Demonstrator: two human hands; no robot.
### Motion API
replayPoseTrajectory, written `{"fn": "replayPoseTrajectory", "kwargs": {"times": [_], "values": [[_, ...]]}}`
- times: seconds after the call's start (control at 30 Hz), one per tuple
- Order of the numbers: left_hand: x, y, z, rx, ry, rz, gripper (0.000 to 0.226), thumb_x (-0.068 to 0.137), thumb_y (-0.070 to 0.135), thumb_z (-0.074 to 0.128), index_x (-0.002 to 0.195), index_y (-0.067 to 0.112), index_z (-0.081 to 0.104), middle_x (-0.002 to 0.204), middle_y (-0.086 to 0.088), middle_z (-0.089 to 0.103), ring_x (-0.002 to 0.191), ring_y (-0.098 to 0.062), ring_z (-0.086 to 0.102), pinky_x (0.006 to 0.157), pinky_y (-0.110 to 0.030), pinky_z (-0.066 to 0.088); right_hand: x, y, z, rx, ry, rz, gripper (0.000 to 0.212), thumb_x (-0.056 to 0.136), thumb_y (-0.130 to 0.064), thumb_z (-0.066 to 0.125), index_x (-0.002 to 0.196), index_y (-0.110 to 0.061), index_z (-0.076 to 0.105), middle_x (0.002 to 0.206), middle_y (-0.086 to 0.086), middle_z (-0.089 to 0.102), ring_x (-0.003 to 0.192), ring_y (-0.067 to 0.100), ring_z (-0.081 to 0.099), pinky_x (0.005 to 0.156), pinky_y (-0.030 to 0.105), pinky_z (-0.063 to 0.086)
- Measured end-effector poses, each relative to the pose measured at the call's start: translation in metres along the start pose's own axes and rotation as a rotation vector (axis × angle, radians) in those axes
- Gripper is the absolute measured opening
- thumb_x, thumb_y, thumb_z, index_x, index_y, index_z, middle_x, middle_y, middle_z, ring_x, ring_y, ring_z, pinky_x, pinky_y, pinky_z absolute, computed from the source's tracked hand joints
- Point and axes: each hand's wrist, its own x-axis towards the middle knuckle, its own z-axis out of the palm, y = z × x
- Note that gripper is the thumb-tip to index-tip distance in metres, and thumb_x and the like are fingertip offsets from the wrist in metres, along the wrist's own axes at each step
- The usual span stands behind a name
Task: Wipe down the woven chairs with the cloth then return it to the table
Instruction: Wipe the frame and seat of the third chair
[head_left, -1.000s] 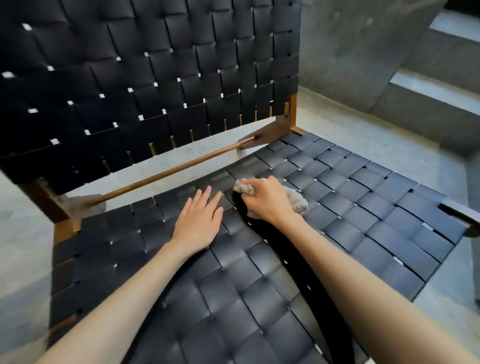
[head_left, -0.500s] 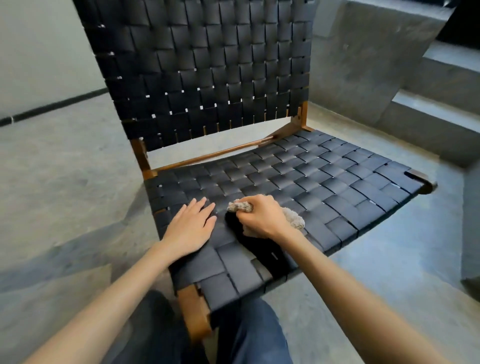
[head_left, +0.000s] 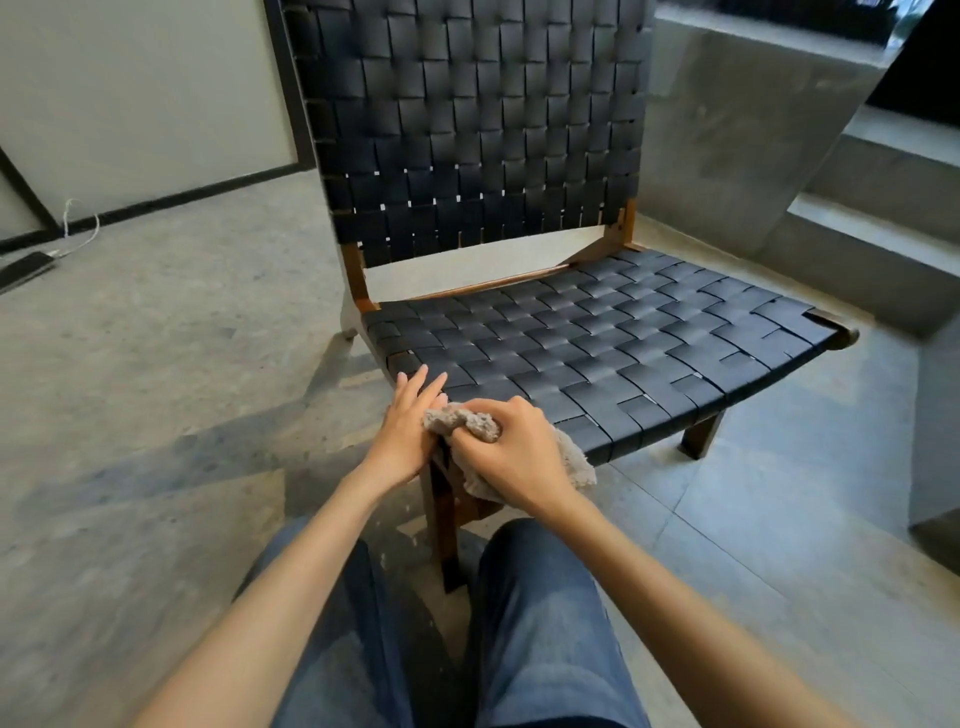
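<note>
Head view looks down on a woven chair with black straps laced over a brown wooden frame. The right hand is clenched around a grey, fuzzy cloth at the near left corner of the seat. One bunched end of the cloth sticks out past the thumb, and the rest spills from under the palm over the seat's front edge. The left hand lies released on the same corner, fingers straight and close together, pointing toward the backrest. Its thumb side touches the bunched end of the cloth. Below the two hands a wooden front leg of the chair runs down between the person's knees, which are in blue jeans. The chair stands on a grey mottled floor. Far to the left on the floor lies a dark phone with a white cable plugged into it. A grey concrete ledge rises just behind the chair on the right.
</note>
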Motion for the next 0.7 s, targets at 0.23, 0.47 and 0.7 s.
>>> {"fn": "replayPoseTrajectory", "kwargs": {"times": [0.23,0.47,0.7], "values": [[-0.004,-0.006,0.005,-0.13,0.094,0.035,0.04,0.103,0.032,0.023,0.135,0.029,0.047,0.157,0.003,0.015,0.146,-0.015,-0.005,0.116,-0.046,-0.002,-0.053,0.032,0.029,-0.075,0.333,-0.306,0.027,0.077,-0.022,0.067,0.104,-0.024,0.068,0.116,-0.009,0.065,0.109,0.011,0.056,0.094,0.037,0.034],[-0.009,-0.005,0.009,-0.214,0.146,0.056,0.036,0.104,0.027,0.024,0.129,0.032,0.05,0.157,0.005,0.016,0.145,-0.01,-0.005,0.115,-0.036,-0.003,-0.043,0.047,0.037,-0.498,0.344,-0.513,0.035,0.082,-0.045,0.061,0.112,-0.029,0.054,0.119,0.002,0.065,0.103,0.028,0.048,0.083,0.039,0.04],[-0.012,-0.003,0.01,-0.143,0.23,0.086,0.044,0.099,0.034,0.021,0.127,0.031,0.054,0.153,0.004,0.027,0.145,-0.011,0.001,0.115,-0.034,-0.008,-0.002,0.072,-0.012,-0.612,0.142,-0.671,0.061,0.091,-0.061,0.036,0.103,-0.013,0.071,0.095,0.012,0.067,0.075,0.027,0.056,0.066,0.034,0.038]]}}
